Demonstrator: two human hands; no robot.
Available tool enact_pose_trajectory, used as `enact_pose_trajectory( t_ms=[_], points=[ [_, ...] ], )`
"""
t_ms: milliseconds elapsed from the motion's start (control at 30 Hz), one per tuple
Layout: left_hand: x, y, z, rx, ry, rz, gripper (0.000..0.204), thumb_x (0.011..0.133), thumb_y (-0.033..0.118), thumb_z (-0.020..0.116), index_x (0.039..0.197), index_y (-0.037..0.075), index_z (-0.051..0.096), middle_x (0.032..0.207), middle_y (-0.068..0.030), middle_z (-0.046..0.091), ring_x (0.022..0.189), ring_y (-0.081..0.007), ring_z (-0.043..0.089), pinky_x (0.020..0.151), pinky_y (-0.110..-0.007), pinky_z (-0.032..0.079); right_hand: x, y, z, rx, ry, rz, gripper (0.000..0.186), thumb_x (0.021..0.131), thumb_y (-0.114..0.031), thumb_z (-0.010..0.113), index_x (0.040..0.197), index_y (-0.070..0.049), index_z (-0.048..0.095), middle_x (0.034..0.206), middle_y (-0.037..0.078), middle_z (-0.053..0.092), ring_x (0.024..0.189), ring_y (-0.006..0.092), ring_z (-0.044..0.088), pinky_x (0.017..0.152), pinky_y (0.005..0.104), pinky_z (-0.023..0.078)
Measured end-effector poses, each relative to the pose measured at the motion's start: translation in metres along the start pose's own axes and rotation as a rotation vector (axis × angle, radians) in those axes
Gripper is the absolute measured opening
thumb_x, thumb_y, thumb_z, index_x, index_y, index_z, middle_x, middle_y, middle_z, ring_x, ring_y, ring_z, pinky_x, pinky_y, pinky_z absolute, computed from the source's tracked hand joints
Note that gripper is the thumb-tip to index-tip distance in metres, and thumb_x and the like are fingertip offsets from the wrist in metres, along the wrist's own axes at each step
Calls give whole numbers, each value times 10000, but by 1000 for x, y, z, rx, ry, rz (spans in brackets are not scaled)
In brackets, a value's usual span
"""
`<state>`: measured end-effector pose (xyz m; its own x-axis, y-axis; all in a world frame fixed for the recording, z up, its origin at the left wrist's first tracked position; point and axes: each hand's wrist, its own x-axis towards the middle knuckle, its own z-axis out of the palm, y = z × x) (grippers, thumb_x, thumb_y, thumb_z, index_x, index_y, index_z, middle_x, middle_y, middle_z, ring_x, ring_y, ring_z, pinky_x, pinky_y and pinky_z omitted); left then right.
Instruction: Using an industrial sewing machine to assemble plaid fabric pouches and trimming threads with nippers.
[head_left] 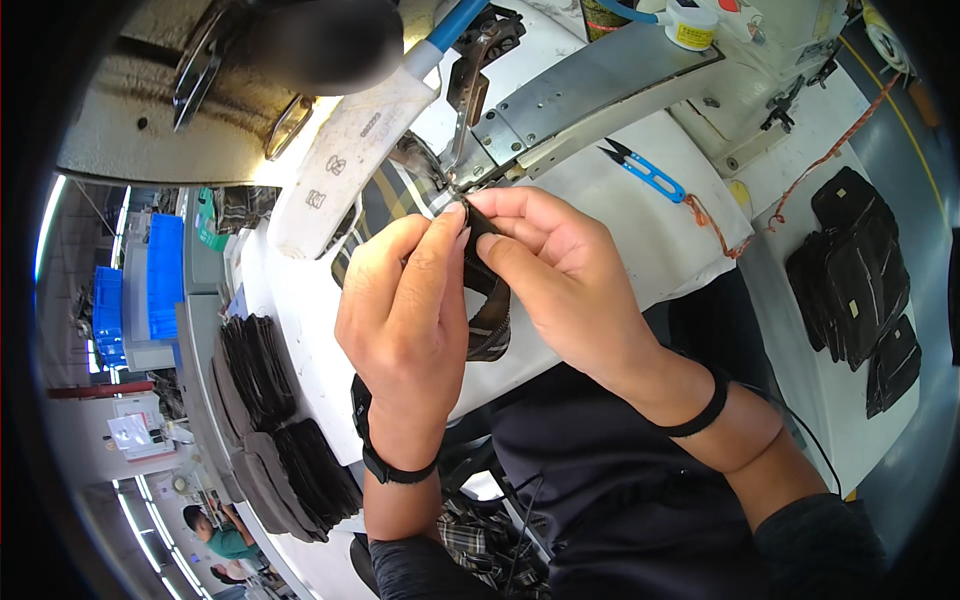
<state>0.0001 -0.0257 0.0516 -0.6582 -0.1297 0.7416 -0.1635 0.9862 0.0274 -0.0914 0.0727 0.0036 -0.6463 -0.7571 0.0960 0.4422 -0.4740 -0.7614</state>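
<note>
Both hands meet in the middle, at the stitching end of a sewing machine [350, 150]. My left hand [408, 290] has its fingers closed on the upper end of a dark fabric piece [490, 325], close to the needle area. From the other side, my right hand [560, 265] pinches the same piece between thumb and forefinger. Its lower part curls below my fingers and shows a stitched edge. Striped plaid cloth [385, 200] lies to the left of my left hand, partly covered by the machine. My fingers hide the exact spot at the needle.
Blue thread snips [650, 172] tied to an orange cord lie right of the machine's metal plate [600, 90]. Stacks of dark fabric pieces [850, 270] sit at the right; more stacks [265, 375] stand at the left. Blue bins [165, 275] and other people [225, 535] are farther left.
</note>
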Motion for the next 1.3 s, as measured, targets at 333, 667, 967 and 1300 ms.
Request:
enact_pose_trajectory(
  t_ms=[333, 667, 967, 1300],
  points=[
    [5, -9, -3, -11, -35, -12, 241, 790, -47, 819, 1019, 19, 781, 936, -95, 706, 827, -259, 686, 713, -350, 544, 7, 9, 3, -92, 47, -65, 154, 1011, -44, 624, 1130, 54, 612, 963, 39, 646, 797, 33, 582, 658, 215, 487],
    [2, -39, -14, -301, -87, -301, 186, 964, 14, 673, 1136, -19, 737, 1073, -140, 735, 988, -258, 705, 884, -329, 535, 12, 6, -2, -135, 28, -19, 163, 1013, -47, 657, 1149, 39, 634, 960, 9, 658, 826, 16, 567, 703, 190, 471],
    [15, -140, 22, -939, -466, -879, 590, 1006, 459, 678, 1292, -57, 688, 1203, -125, 726, 1092, -167, 651, 981, -293, 493, 8, -1, 1, -296, 55, 18, 191, 1015, -24, 657, 1193, 38, 633, 1054, 36, 690, 933, 45, 613, 838, 206, 486],
    [28, -152, 12, -1188, -407, -852, 371, 961, 258, 781, 1219, -7, 742, 1102, -35, 751, 1031, -94, 660, 957, -246, 498, 7, -1, 4, -404, 93, -15, 224, 1028, -44, 627, 1249, -13, 603, 1059, 9, 706, 891, 32, 596, 761, 199, 449]
  ],
)
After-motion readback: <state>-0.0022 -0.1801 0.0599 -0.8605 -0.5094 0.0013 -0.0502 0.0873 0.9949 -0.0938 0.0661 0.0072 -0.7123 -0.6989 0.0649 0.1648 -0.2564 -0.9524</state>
